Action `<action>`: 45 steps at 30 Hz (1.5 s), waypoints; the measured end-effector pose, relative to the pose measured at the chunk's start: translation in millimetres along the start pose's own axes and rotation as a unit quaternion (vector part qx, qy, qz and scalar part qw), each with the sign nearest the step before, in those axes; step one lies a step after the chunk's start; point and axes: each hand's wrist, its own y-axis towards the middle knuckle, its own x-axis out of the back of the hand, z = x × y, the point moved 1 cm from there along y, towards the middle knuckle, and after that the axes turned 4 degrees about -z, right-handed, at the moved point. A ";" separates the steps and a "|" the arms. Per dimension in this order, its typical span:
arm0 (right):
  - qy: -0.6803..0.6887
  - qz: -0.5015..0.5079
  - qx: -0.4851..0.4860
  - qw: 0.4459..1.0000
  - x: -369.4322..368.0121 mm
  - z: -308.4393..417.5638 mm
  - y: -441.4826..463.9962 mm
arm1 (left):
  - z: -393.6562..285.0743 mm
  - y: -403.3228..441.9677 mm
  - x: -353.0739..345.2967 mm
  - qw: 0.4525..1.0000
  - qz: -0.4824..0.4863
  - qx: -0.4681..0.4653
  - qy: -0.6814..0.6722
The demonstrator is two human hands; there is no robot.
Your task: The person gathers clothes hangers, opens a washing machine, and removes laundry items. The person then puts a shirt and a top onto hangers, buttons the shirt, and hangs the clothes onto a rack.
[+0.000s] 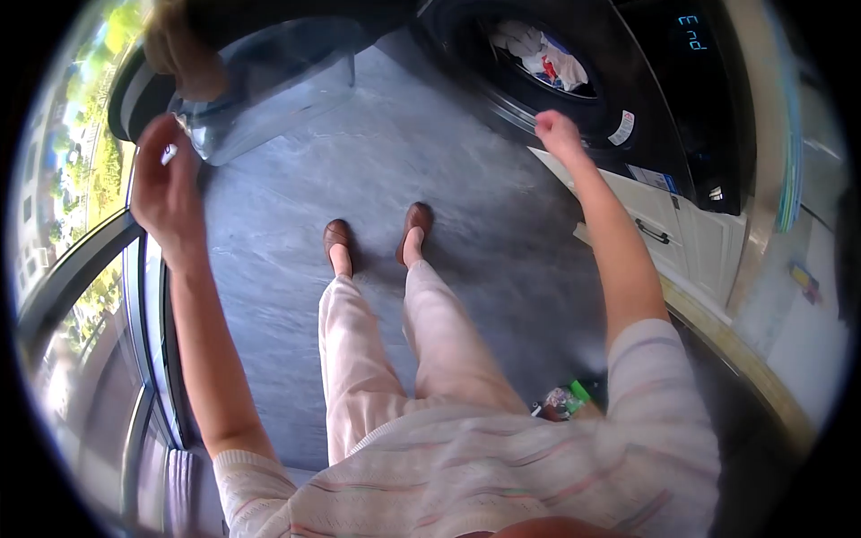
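Loosely curled, my left hand (166, 193) is at the left, blurred, with a gap between thumb and fingers and nothing visible in it. It is just beside the edge of the swung-out round washer door (269, 76); whether it touches the door I cannot tell. My right hand (560, 134) is closed in a fist in front of the dark front-loading washing machine (619, 72), close to the rim of its opening, with nothing seen in it. White, grey and red laundry (543, 58) lies inside the drum. The display (689, 33) reads "End".
White cabinet drawers (691, 238) with a dark handle sit under the machine. A tall window (90, 206) runs along the left. Grey floor (269, 206) lies under my brown shoes (337, 235). Colourful packages (565, 401) are on the floor beside me. A light counter (798, 332) is at the right.
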 end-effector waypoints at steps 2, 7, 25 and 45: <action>-0.027 -0.020 -0.017 0.999 2.7 -8.9 37.4 | 40.3 -81.7 -13.2 0.988 0.104 0.108 0.039; -0.126 -0.109 -0.006 0.986 9.0 -32.3 106.4 | 73.3 -299.1 -48.3 0.890 0.309 0.320 0.100; -0.267 -0.299 -0.006 0.916 28.8 -16.8 181.5 | 91.3 -429.6 -97.2 0.780 0.387 0.491 0.023; 0.551 0.006 -0.122 0.826 62.2 74.7 -163.7 | 86.3 -346.3 -27.1 0.793 0.429 0.432 0.009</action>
